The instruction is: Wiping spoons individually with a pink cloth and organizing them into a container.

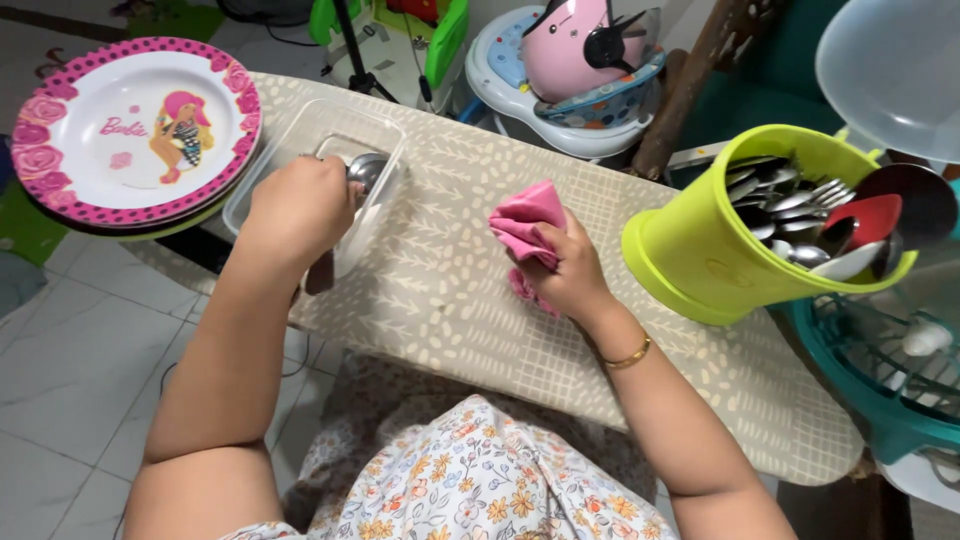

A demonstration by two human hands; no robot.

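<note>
Steel glints at the far-left corner of the table (pixel 440 290): the spoon (pixel 367 170), bowl up, is pinched in the left hand (pixel 300 205), fingers curled tight round its handle, right over the clear tub (pixel 330 135). That tub sits at the table's far edge, touching the stack of plates (pixel 135 130), which juts out past the left corner. The right hand (pixel 570 275) is bunched shut on a pink cloth (pixel 530 225), knuckles resting mid-table, well apart from the spoon.

For a clean job here, I'd say the spoon wants to go down flat inside the tub, handle along the long side, wrist kept low so it doesn't clatter or tip the light plastic wall. The cloth hand is best held where it is, steadying nothing but out of the way.

Room now. Between the two hands the patterned tablecloth lies bare, a good lane for moving across. To the right, the green caddy (pixel 720 250) leans at the table's right side, crammed with cutlery (pixel 800 215), mouth tilted toward the person; a careless elbow could nudge it. Beyond it a teal rack (pixel 890 370) sits off the right edge. The near edge runs just in front of the person's lap, so pulling back is tight; the tub has little margin toward the far-left corner.
</note>
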